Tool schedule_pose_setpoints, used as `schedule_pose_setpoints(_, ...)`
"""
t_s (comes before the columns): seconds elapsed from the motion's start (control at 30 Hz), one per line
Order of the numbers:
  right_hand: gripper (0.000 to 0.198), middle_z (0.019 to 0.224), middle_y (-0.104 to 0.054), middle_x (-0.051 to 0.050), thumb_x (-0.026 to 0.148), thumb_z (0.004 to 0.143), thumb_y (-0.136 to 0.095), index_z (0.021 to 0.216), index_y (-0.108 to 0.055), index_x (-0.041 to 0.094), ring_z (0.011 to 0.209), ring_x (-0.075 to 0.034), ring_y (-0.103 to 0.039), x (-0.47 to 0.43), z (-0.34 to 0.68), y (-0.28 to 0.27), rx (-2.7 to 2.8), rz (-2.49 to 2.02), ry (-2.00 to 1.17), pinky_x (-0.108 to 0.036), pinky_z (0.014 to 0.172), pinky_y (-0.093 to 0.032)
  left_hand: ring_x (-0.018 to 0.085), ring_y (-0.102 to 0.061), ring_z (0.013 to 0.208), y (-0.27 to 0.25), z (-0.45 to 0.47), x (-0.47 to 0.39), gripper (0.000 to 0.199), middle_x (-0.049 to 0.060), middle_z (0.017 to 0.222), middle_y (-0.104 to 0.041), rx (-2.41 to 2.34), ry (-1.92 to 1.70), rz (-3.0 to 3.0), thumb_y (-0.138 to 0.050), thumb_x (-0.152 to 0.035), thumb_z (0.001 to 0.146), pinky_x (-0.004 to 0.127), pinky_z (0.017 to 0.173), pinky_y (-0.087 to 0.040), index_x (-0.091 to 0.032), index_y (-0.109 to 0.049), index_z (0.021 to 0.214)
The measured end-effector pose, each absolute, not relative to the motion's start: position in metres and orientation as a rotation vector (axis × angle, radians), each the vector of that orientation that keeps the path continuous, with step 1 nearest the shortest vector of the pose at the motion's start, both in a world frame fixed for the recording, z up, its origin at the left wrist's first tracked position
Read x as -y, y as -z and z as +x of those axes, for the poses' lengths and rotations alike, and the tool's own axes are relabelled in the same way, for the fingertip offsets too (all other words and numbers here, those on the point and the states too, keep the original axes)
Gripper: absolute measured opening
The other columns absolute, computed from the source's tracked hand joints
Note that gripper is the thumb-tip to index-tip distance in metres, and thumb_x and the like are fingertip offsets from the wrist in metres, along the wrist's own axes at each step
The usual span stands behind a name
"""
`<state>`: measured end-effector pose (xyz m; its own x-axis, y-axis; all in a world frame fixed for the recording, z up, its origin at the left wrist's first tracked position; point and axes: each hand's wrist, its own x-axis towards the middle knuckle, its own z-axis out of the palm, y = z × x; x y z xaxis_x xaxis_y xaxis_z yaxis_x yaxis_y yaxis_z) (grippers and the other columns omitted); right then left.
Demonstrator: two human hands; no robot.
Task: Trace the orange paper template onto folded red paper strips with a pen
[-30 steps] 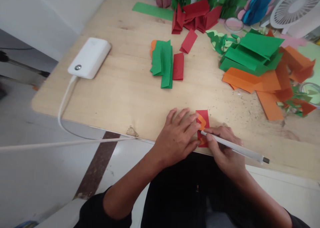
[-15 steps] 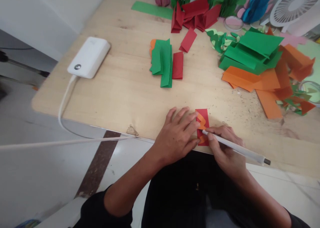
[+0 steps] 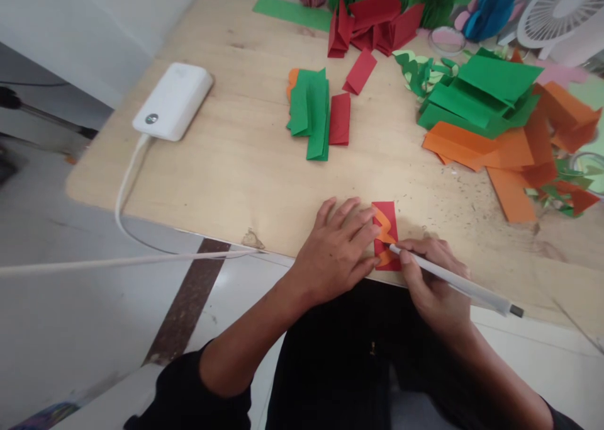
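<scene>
Flattened left hand (image 3: 333, 254), pen-gripping right hand (image 3: 438, 285): lower centre of the frame.
Scanning left to right through the head camera, I note a white cabled device (image 3: 177, 102) at upper left, apparently parked outside the working area; green folded papers (image 3: 309, 112) at upper centre, likely set within reach; the left hand, fingers spread and gripping nothing, pressed partly over an orange cut-out (image 3: 385, 231) on a red paper (image 3: 389, 209) at lower centre, presumably to stop both slipping; the right hand, thumb and fingers closed on a white pen (image 3: 457, 282) near its tip, which I judge gives fine control beside the cut-out's edge; and, at upper right, a green paper stack (image 3: 486, 90) over orange papers (image 3: 462, 143), probably grouped by colour.
</scene>
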<state>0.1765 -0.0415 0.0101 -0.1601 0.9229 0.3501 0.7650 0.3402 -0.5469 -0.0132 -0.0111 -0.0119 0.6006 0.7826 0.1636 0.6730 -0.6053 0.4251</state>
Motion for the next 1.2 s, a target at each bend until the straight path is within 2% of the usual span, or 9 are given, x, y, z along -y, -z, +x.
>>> schedule_pose_setpoints(1.2, 0.011, 0.07, -0.069, 0.0, 0.022, 0.09, -0.053, 0.083, -0.062, 0.022, 0.064, -0.015, -0.062, 0.0465, 0.1799, -0.0106, 2.001, -1.5, -0.28, -0.03, 0.063, -0.045, 0.034, -0.035, 0.138, 0.0139, -0.0129, 0.0112, 0.036, 0.008, 0.143, -0.051, -1.199, -0.498, 2.563, -0.047, -0.044, 0.095, 0.058, 0.115, -0.021, -0.018, -0.058, 0.118)
